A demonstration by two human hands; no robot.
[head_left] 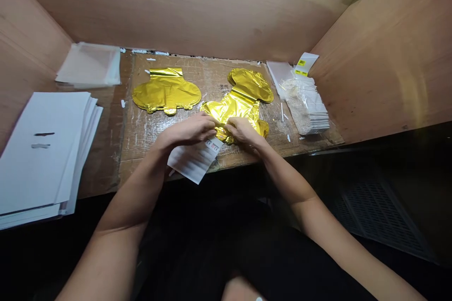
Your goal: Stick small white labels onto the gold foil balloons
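Observation:
A flat gold foil balloon [235,107] lies near the front of the cardboard-covered bench, and both of my hands are at its near edge. My left hand [197,128] has its fingers closed on the foil from the left. From the right, my right hand [243,129] pinches the same edge. Under my left hand a printed white leaflet [194,160] sticks out over the bench edge. Behind the balloon sits a stack of gold foil balloons [252,82]. Another gold stack [165,91] lies to the left, its top piece partly folded.
White paper sheets [45,146] are piled at the left, with clear plastic bags [92,63] behind them. To the right stand a bundle of white leaflets [314,108] and more clear bags [278,75]. Wooden panels [183,9] enclose the bench on three sides.

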